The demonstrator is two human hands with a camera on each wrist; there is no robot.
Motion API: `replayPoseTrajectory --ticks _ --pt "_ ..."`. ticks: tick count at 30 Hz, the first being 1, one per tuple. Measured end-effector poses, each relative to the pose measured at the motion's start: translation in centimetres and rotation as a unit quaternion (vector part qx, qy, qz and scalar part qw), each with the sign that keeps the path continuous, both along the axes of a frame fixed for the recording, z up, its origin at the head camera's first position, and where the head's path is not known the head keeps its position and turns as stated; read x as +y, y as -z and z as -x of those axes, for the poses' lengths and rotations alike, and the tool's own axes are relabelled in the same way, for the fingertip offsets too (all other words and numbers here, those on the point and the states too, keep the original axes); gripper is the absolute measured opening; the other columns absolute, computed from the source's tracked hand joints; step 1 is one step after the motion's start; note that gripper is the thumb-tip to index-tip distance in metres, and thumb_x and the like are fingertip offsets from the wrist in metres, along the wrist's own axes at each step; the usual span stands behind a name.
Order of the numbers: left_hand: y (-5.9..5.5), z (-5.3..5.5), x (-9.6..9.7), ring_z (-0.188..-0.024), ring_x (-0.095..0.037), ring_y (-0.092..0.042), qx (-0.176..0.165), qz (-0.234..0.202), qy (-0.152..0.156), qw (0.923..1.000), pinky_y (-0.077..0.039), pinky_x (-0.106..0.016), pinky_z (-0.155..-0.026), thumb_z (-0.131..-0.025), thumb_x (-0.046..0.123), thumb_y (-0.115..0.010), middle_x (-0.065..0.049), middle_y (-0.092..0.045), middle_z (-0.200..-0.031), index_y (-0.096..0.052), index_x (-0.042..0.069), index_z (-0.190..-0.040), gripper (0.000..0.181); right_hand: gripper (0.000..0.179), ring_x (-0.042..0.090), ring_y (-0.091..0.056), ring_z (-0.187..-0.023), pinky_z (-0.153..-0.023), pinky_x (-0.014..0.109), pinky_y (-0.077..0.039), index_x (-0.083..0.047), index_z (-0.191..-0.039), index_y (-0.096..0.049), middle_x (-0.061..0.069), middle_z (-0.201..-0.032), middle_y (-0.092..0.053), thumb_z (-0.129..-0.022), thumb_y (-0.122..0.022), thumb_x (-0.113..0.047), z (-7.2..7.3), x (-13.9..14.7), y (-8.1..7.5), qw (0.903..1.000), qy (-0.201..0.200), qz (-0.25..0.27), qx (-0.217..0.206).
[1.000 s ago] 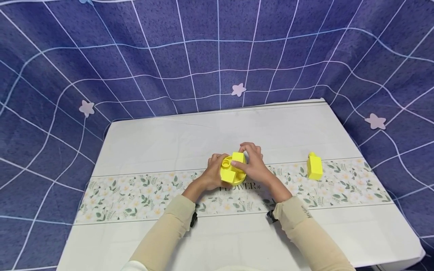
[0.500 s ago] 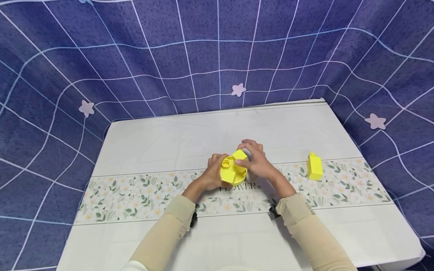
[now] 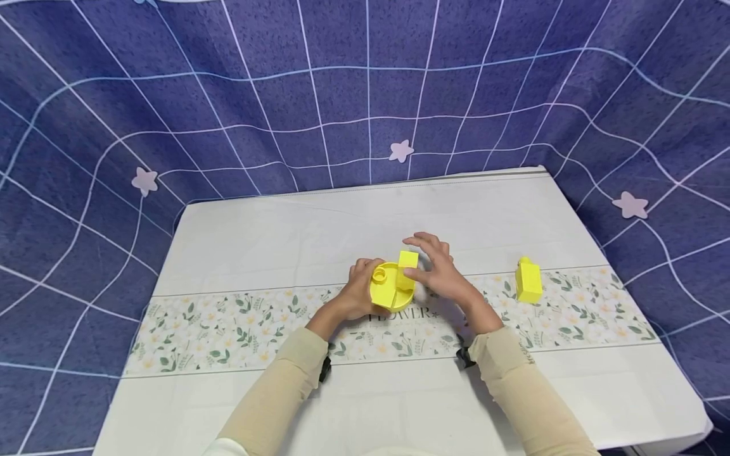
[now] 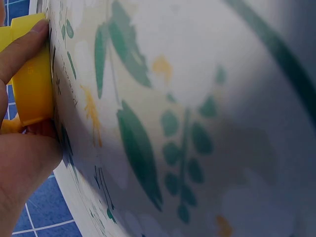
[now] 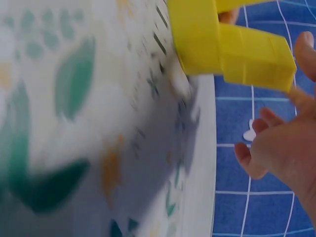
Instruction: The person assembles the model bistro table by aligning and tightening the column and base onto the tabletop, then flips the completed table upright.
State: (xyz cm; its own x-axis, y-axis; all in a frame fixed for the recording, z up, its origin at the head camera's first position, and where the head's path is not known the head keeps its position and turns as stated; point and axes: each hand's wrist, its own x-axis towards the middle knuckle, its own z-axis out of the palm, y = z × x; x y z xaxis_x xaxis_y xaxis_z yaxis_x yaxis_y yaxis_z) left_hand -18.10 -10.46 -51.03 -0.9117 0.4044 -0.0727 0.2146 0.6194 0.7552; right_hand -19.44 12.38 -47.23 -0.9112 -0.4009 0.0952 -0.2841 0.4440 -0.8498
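A round yellow base [image 3: 390, 284] sits near the middle of the table, with a raised ring on its left part. My left hand [image 3: 358, 292] grips its left side; in the left wrist view a finger and the thumb lie against the base's wall [image 4: 32, 91]. A yellow rectangular block [image 3: 408, 259] stands up from the base's right part, also seen as a block [image 5: 256, 57] in the right wrist view. My right hand [image 3: 441, 272] is beside this block, fingers spread apart, thumb close to its side. Contact there is hard to tell.
Another yellow block with a round peg [image 3: 529, 282] lies on the table to the right. A white tablecloth [image 3: 285, 240] with a floral band covers the table. A blue gridded curtain [image 3: 342, 95] surrounds the back and sides.
My right hand has moved slightly right and its fingers have spread away from the standing block. That block tilted, shifted a little right. My left hand stayed on the base.
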Motion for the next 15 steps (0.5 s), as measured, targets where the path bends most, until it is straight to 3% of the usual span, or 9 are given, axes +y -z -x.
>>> replayPoseTrajectory --ticks 4,8,15 --pt "0.09 -0.01 -0.03 -0.12 -0.022 -0.028 0.001 -0.005 -0.001 1.0 -0.029 -0.045 -0.105 -0.052 0.021 -0.096 -0.005 -0.035 -0.132 -0.039 0.019 -0.142 0.107 0.051 0.034 -0.009 -0.139 -0.103 0.068 -0.004 -0.02 -0.143 -0.048 0.01 -0.158 -0.015 -0.094 -0.061 -0.018 0.15 0.77 -0.42 0.9985 -0.052 -0.005 0.015" --pt "0.15 -0.04 -0.04 -0.12 -0.022 -0.028 0.001 -0.008 0.002 1.0 -0.029 -0.046 -0.105 -0.052 0.022 -0.096 -0.005 -0.035 -0.132 -0.039 0.018 -0.142 0.107 0.044 0.036 -0.009 -0.139 -0.102 0.069 -0.003 -0.017 -0.138 -0.053 0.01 -0.159 -0.015 -0.095 -0.059 -0.015 0.32 1.04 -0.51 0.9971 -0.074 -0.012 0.013" --pt "0.04 0.03 -0.01 -0.122 -0.019 -0.028 -0.001 -0.003 0.0 1.0 -0.028 -0.044 -0.106 -0.053 0.023 -0.096 -0.004 -0.035 -0.133 -0.04 0.021 -0.142 0.105 0.033 0.036 -0.013 -0.136 -0.104 0.068 -0.009 -0.018 -0.112 -0.053 0.012 -0.153 -0.023 -0.085 -0.073 -0.021 0.08 0.53 -0.48 0.9998 -0.003 -0.013 -0.011"
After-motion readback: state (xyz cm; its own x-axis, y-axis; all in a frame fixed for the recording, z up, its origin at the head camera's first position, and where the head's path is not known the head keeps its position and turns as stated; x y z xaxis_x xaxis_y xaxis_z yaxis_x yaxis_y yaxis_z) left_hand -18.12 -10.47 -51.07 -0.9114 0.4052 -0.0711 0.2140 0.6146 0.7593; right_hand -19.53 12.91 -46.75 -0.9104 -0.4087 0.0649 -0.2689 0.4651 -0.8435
